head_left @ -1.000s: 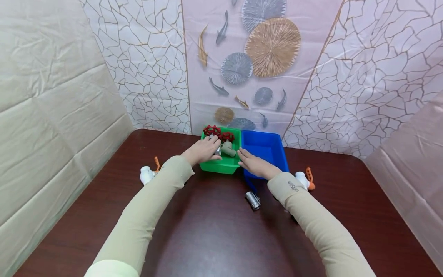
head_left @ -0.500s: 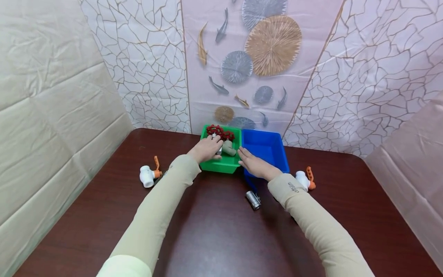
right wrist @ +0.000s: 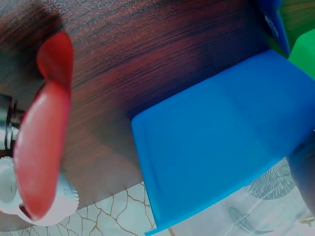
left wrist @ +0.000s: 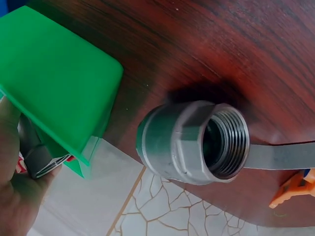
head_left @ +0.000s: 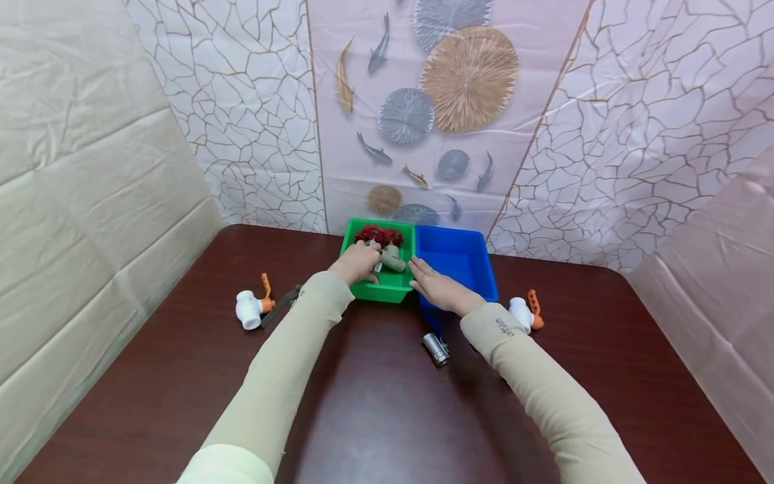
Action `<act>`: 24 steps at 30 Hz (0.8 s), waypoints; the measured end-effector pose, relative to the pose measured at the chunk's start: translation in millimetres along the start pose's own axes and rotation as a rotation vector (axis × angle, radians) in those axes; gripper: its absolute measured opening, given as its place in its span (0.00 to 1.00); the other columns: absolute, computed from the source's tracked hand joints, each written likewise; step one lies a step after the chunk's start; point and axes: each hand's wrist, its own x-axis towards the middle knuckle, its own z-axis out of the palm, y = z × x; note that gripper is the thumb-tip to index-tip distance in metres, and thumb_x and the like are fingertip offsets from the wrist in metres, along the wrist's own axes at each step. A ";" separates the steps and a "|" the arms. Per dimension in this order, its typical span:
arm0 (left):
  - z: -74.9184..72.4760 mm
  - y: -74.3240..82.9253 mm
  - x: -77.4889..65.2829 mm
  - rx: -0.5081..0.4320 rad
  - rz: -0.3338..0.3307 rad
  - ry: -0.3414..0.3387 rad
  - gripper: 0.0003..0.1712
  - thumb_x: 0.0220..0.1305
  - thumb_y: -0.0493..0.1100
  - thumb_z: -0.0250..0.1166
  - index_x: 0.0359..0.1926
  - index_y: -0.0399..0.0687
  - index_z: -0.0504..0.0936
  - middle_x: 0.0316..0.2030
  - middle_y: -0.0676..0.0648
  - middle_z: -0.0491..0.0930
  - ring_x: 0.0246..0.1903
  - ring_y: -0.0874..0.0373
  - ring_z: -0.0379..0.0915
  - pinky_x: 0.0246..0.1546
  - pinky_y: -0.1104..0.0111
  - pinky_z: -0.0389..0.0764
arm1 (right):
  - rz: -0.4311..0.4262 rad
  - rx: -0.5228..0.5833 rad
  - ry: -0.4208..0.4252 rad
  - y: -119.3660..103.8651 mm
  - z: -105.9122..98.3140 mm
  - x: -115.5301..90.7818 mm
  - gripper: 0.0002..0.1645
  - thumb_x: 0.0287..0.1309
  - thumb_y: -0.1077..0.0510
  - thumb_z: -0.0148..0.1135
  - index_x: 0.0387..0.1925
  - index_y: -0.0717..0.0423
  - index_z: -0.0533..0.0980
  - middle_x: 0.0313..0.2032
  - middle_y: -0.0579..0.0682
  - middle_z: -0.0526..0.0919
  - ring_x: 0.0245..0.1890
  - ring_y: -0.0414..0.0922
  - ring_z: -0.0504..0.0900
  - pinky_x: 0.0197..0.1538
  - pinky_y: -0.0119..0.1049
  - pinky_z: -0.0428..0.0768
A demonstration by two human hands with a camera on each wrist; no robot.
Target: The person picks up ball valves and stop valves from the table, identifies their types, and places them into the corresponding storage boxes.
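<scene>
My left hand (head_left: 358, 262) reaches into the green bin (head_left: 387, 294) and grips a metal valve (head_left: 377, 267) with a red handwheel. In the left wrist view, thumb and fingers close round the valve's grey body (left wrist: 33, 155) at the bin's rim. Beside it in the bin lies a beige valve (head_left: 394, 260) with another red handwheel. My right hand (head_left: 440, 286) has straight fingers, their tips by the rims where the green bin meets the blue bin (head_left: 462, 259). It holds nothing. Most of that hand is out of the right wrist view.
White ball valves with orange handles lie left (head_left: 248, 310) and right (head_left: 520, 313). A metal ball valve (left wrist: 192, 142) with a grey lever sits under my left forearm. Another, a metal valve with a blue lever (head_left: 435, 349), lies in front. A red lever (right wrist: 42, 142) shows near my right wrist.
My left hand has shifted slightly right inside the green bin, and the red-wheeled valve in its grip moves right beside the other wheel. My right hand stays by the rims.
</scene>
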 end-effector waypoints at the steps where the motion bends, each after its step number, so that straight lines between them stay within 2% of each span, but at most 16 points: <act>1: 0.5 -0.1 0.0 -0.014 -0.005 -0.005 0.20 0.56 0.54 0.66 0.42 0.45 0.83 0.49 0.44 0.73 0.44 0.46 0.69 0.48 0.60 0.72 | -0.001 -0.003 0.000 0.0 0.2 0.3 0.35 0.74 0.52 0.37 0.73 0.61 0.41 0.74 0.59 0.38 0.74 0.55 0.40 0.71 0.52 0.52; 8: 5.0 -2.3 2.9 -0.095 -0.048 -0.035 0.21 0.58 0.54 0.65 0.45 0.45 0.82 0.52 0.44 0.72 0.47 0.46 0.68 0.48 0.60 0.72 | 0.002 -0.001 0.004 0.4 0.2 -0.7 0.35 0.74 0.51 0.36 0.73 0.61 0.42 0.74 0.58 0.38 0.74 0.55 0.40 0.72 0.52 0.52; 14: 5.5 0.1 3.8 -0.106 -0.031 -0.042 0.19 0.59 0.54 0.63 0.42 0.45 0.82 0.55 0.44 0.71 0.48 0.45 0.68 0.47 0.61 0.72 | 0.009 0.003 -0.004 0.9 -1.8 -3.8 0.35 0.74 0.52 0.36 0.73 0.61 0.41 0.74 0.59 0.37 0.74 0.56 0.38 0.71 0.53 0.52; 18: 8.0 -0.5 2.7 -0.119 -0.028 -0.043 0.17 0.60 0.52 0.63 0.41 0.44 0.83 0.54 0.44 0.72 0.47 0.45 0.69 0.47 0.61 0.72 | 0.002 0.007 0.001 0.5 -1.2 -4.5 0.35 0.74 0.52 0.36 0.73 0.61 0.40 0.74 0.58 0.36 0.74 0.56 0.39 0.71 0.53 0.52; 24: 11.7 -4.2 1.5 -0.135 -0.066 -0.031 0.17 0.59 0.50 0.66 0.43 0.43 0.81 0.50 0.43 0.73 0.46 0.46 0.72 0.50 0.58 0.75 | -0.013 0.017 0.012 0.0 2.1 -3.5 0.35 0.74 0.53 0.36 0.73 0.62 0.40 0.74 0.58 0.36 0.74 0.55 0.39 0.71 0.52 0.52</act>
